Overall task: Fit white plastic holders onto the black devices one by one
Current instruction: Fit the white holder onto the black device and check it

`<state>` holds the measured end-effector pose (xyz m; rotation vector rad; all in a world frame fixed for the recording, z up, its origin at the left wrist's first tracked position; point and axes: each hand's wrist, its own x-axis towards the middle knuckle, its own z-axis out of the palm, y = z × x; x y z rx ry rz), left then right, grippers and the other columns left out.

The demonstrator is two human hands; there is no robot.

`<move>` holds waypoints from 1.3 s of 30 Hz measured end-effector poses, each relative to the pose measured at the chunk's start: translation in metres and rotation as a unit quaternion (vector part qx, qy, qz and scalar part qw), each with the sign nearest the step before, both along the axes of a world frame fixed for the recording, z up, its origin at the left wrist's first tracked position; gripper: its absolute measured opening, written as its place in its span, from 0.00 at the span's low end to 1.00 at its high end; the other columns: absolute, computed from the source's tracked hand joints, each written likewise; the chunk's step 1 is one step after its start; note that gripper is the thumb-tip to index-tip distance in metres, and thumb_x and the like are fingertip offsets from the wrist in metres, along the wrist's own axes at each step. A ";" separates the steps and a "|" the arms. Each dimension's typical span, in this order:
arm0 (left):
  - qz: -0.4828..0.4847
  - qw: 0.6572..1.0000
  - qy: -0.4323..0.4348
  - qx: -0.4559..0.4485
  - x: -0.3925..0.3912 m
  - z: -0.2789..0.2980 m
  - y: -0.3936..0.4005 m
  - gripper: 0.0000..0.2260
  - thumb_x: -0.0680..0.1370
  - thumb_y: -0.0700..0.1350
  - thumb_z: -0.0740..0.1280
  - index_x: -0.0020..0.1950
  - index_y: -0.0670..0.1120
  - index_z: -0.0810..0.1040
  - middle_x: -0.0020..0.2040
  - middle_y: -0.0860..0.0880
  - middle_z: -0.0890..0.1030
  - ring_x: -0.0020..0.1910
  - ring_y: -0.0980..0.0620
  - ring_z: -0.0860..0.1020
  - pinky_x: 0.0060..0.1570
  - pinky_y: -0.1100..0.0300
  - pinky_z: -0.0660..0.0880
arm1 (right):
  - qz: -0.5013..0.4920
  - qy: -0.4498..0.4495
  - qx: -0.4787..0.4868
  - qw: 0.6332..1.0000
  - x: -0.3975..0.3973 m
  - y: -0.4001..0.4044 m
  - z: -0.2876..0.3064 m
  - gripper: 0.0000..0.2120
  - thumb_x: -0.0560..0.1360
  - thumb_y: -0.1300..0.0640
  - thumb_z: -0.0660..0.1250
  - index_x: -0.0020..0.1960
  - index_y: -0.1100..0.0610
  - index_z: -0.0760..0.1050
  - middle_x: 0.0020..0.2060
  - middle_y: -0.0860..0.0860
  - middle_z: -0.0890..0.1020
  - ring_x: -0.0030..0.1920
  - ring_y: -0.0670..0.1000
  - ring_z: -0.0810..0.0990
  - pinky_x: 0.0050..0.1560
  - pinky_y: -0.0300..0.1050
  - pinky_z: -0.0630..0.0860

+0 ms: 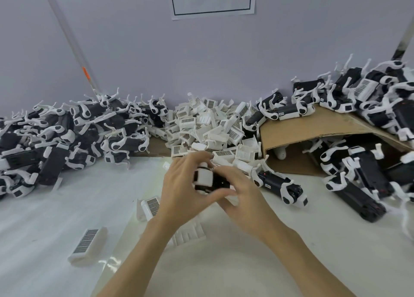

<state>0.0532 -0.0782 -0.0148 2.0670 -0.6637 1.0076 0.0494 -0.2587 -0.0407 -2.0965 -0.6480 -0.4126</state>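
Two bare forearms w/ hands, no sleeves in view. Left hand (181,184), right hand (244,198): no gloves, rings, watch or wristband visible. Fingers (220,194) slim, nails short, unpainted as far as blur allows.

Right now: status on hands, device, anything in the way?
Left hand and right hand both grip one black device. White holder on its end, seating unclear. Loose holders on table, not in the way.

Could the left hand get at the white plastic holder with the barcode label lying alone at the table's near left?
Probably not right now: the left hand grips the black device together with the right hand. The white plastic holder itself lies unobstructed.
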 end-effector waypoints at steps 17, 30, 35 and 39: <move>-0.015 0.997 -0.033 0.071 -0.003 0.006 0.002 0.22 0.88 0.49 0.48 0.69 0.50 0.80 0.65 0.60 0.80 0.70 0.52 0.76 0.70 0.44 0.57 | 0.027 -0.024 0.015 0.999 0.001 -0.002 0.002 0.25 0.80 0.64 0.71 0.75 0.54 0.70 0.68 0.47 0.78 0.71 0.49 0.75 0.71 0.52 0.73; 0.051 0.985 -0.085 0.138 0.004 0.008 0.011 0.30 0.81 0.68 0.67 0.69 0.45 0.81 0.59 0.55 0.83 0.60 0.51 0.80 0.68 0.50 0.64 | 0.024 0.013 0.006 1.000 -0.002 -0.005 0.003 0.23 0.83 0.63 0.65 0.75 0.48 0.67 0.64 0.43 0.76 0.62 0.45 0.78 0.61 0.37 0.75; 0.084 0.972 -0.154 0.159 0.001 0.008 0.004 0.33 0.75 0.70 0.74 0.66 0.44 0.84 0.59 0.53 0.85 0.59 0.50 0.81 0.68 0.54 0.64 | 0.034 0.001 -0.015 0.999 -0.002 -0.005 0.004 0.26 0.80 0.69 0.63 0.75 0.53 0.66 0.66 0.45 0.76 0.69 0.43 0.73 0.65 0.29 0.68; 0.072 0.977 -0.131 0.153 -0.001 0.009 0.004 0.33 0.76 0.70 0.72 0.67 0.44 0.83 0.59 0.54 0.84 0.59 0.50 0.81 0.69 0.54 0.63 | 0.035 0.001 -0.020 0.999 -0.002 -0.007 0.004 0.26 0.81 0.68 0.63 0.76 0.52 0.65 0.68 0.45 0.75 0.70 0.42 0.72 0.66 0.29 0.67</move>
